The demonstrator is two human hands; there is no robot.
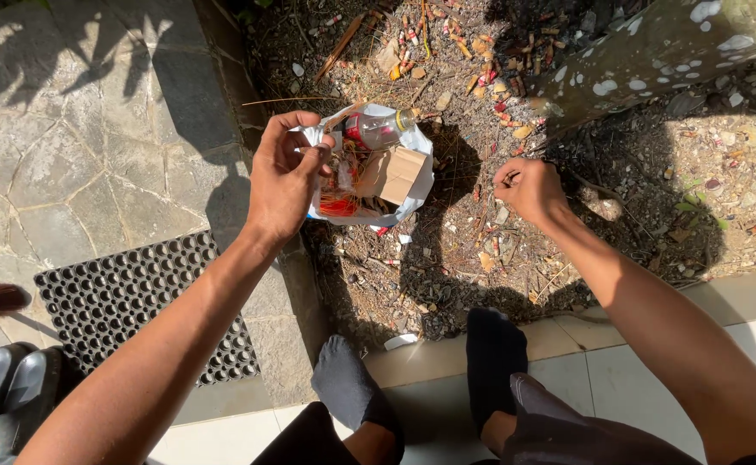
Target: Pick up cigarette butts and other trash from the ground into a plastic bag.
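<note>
At the far left, dark shoes (3, 383) are being shown at the edge of the stone paving (77, 155), with a black perforated rubber mat (128, 297) lying just beside them. Further right, a white plastic bag (416, 185) is being held open above the littered soil (481, 250) by the left hand (285, 176), whose fingers (305, 129) are being kept closed on the bag's crumpled rim. Inside the bag, a clear plastic bottle (376, 129) with a red label, a folded piece of cardboard (395, 175) and red wrappers are being carried. To the right of the bag and apart from it, the right hand (528, 189) is being held over the soil, its fingers curled shut; whether something small is being pinched cannot be told. A mottled tree trunk (653, 52) is being caught by sunlight at the upper right. Two feet in dark socks (494, 353) are being rested on the tiled step (653, 353) below.
</note>
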